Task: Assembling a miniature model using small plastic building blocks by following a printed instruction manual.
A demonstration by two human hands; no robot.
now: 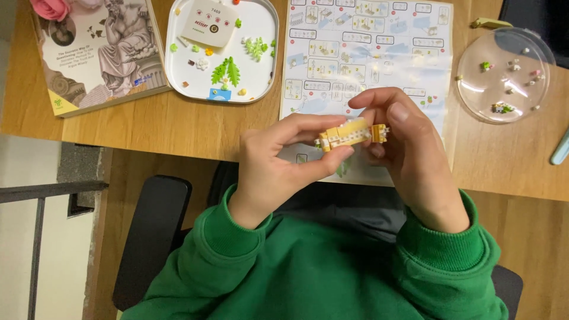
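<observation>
Pinching a small yellow-and-white toy-brick model [351, 134] between both hands — left hand [278, 163] gripping its left end, right hand [409, 148] closing on its right end; long axis running side to side, hovering above the wooden tabletop's [178, 127] near edge, over the paper instruction sheet [367, 53].

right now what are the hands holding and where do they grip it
Both hands hold a small yellow brick model: the left hand pinches its left end between thumb and fingers, and the right hand grips its right end.
</observation>
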